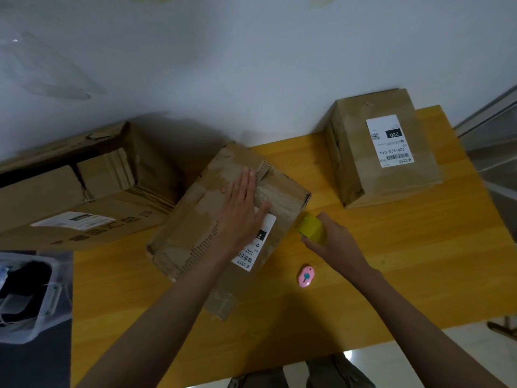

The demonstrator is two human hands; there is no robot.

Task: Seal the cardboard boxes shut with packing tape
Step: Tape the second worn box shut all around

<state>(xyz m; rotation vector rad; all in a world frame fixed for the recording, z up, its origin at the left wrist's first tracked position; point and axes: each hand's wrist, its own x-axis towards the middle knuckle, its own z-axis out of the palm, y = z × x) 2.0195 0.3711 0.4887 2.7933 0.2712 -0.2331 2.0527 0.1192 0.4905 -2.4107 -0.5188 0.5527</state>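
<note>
Nearest the person, beside the middle box (223, 219), the right hand (334, 242) grips the yellow tape roll (310, 226), apparently to draw tape across. On that box, the left hand (240, 208) presses flat, fingers straight, steadying its flaps; beyond it, two more boxes wait.

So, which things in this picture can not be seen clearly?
- Middle box label: the left hand and forearm cover part of it, head view.
- Tape roll: the right hand hides its far side; the loose end is not visible.
- Large box: cut off by the left edge.
- Far box label: small print unreadable.
</note>
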